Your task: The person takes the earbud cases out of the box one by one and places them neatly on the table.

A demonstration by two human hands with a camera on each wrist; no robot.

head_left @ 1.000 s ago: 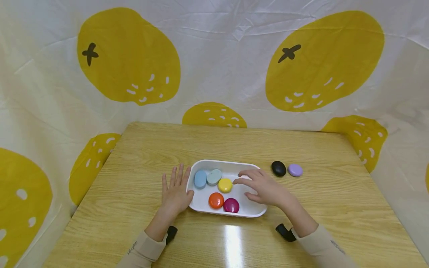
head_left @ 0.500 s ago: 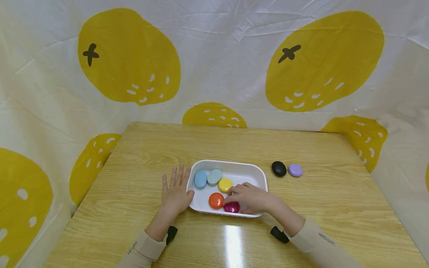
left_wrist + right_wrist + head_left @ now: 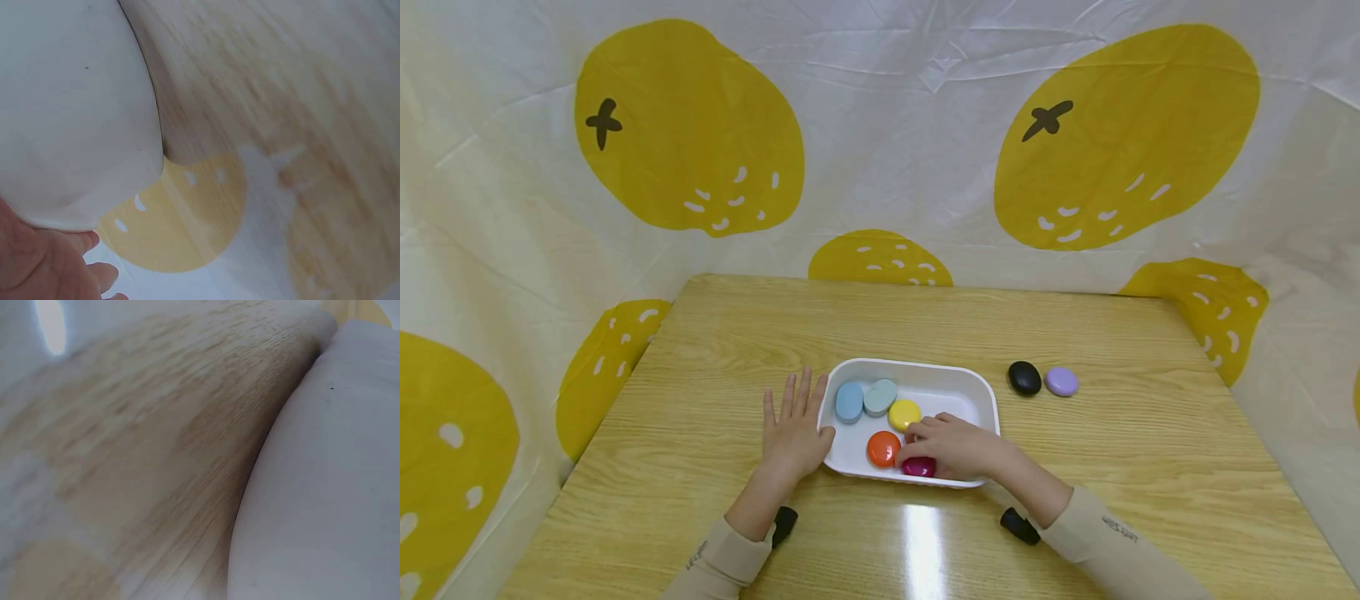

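In the head view a white tray [image 3: 940,392] stands on the wooden table. My left hand [image 3: 796,435] lies flat at its left end, fingers straight and spread, thumb at the rim. In the left wrist view, the fingers [image 3: 103,275] show beside the tray's outer wall [image 3: 75,112]. My right hand [image 3: 961,446] reaches inside the tray, its fingers curled over a glossy magenta disc [image 3: 919,468] by the near wall; its thumb is hidden. Left of that disc sits an orange disc [image 3: 883,448], with a yellow disc [image 3: 905,414] behind. Blue [image 3: 849,402] and pale green [image 3: 880,397] oval pieces lie further left.
On the table [image 3: 1075,467], right of the tray, lie a black oval piece [image 3: 1024,378] and a lilac disc [image 3: 1062,382]. A white curtain [image 3: 902,125] with yellow fruit prints hangs behind and at the sides. The right wrist view shows the tray's outer wall [image 3: 325,487].
My right hand has come down from above the tray's right part, moving left and nearer to me onto the magenta disc. The left hand has stayed still.
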